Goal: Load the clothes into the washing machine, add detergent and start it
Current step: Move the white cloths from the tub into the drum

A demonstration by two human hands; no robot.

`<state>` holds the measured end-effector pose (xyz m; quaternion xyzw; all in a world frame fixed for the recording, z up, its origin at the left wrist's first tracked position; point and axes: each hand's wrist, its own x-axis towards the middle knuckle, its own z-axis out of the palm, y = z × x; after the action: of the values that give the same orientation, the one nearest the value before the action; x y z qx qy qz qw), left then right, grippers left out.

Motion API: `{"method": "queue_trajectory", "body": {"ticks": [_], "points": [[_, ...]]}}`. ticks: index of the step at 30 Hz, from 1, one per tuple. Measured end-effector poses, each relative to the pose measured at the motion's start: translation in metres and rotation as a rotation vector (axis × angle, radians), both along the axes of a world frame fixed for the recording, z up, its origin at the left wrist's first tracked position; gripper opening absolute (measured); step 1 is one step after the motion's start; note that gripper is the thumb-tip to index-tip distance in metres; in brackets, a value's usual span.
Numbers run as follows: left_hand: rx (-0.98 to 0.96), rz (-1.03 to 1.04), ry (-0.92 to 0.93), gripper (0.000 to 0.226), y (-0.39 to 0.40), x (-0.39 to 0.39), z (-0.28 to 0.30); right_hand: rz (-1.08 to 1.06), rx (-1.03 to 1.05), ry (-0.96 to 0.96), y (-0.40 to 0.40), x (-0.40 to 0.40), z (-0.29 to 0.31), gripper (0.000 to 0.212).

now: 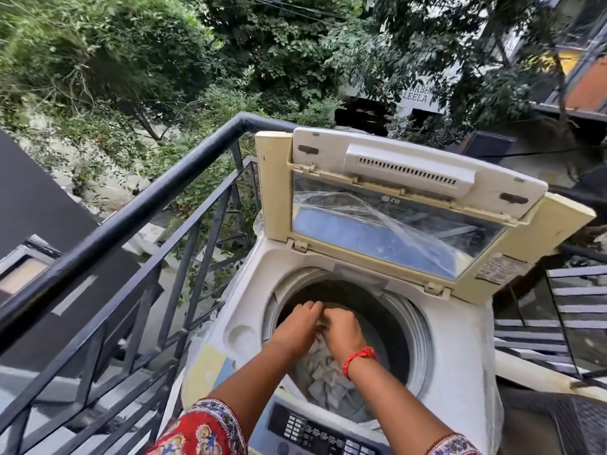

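Carefully: your left hand (303,320) and right hand (341,330) both pinch pale clothes (323,382) inside the drum (417,326), lower centre. If cloth drapes over the rim, the lid (397,218) may jam.

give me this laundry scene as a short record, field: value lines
setting: outdoor balcony beside a dark metal railing
machine: top-loading washing machine
lid: lid folded up and open
drum contents: pale clothes lying inside the drum
left hand: left hand reaching into the drum, at the clothes
right hand: right hand beside it, fingers curled on cloth; red thread band on the wrist
control panel: control panel at the near edge, untouched
detergent: none in view
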<state>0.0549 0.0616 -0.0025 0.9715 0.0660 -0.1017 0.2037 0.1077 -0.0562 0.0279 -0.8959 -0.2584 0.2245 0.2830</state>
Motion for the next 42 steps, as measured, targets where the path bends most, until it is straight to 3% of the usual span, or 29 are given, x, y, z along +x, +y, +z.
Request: {"method": "queue_trajectory", "body": {"ticks": [5,10,16,22,26,32,42], "points": [[-0.053,0.040,0.022,0.055,-0.006,-0.006,-0.001,-0.050,0.000,-0.032,-0.014,0.002,0.001,0.038],[-0.033,-0.050,0.007,0.057,-0.015,-0.008,0.003,-0.102,-0.077,-0.070,-0.033,-0.006,0.004,0.040],[-0.033,-0.241,-0.012,0.049,-0.047,-0.008,0.011,-0.266,-0.074,-0.110,-0.071,-0.039,0.011,0.023],[-0.076,-0.488,-0.039,0.060,-0.104,-0.025,0.014,-0.519,-0.194,-0.177,-0.131,-0.090,0.012,0.033],[0.053,-0.732,-0.123,0.075,-0.166,-0.037,0.023,-0.695,-0.313,-0.248,-0.184,-0.138,0.012,0.056],[0.202,-1.033,-0.197,0.087,-0.273,-0.080,0.035,-0.933,-0.356,-0.276,-0.279,-0.215,0.012,0.068],[0.257,-1.276,-0.043,0.090,-0.439,-0.168,-0.011,-1.167,-0.432,-0.014,-0.422,-0.322,-0.035,0.074]]}}
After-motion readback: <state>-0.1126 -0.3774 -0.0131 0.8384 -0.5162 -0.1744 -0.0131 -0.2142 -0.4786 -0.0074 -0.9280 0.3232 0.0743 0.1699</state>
